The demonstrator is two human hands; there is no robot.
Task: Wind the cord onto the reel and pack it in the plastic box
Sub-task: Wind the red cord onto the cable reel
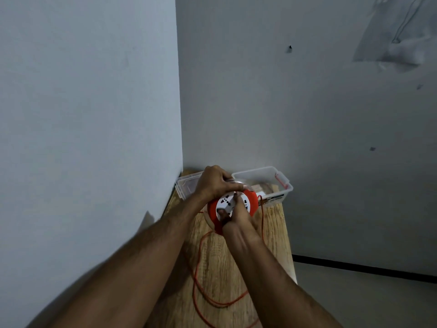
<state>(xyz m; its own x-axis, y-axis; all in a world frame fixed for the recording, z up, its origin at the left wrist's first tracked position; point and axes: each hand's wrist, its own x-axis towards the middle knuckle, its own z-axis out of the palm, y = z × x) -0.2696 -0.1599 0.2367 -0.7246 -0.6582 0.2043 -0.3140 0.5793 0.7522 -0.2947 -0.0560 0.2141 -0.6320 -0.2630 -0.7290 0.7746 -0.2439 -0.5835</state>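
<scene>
A red reel (251, 202) with a white socket face is held above the wooden table (222, 268). My left hand (216, 182) grips the reel's far top edge. On the white face, my right hand (234, 213) curls its fingers round a small part of it. Loose orange cord (197, 278) trails from the reel in loops over the table toward me. The clear plastic box (285, 185) stands open at the table's far end, just behind the reel. Its lid (183, 187) lies to the left, partly hidden by my left hand.
The narrow table sits in a corner, with a wall tight along its left side and another behind the box. To the right the table edge drops to a grey floor (366, 299) with a dark skirting line.
</scene>
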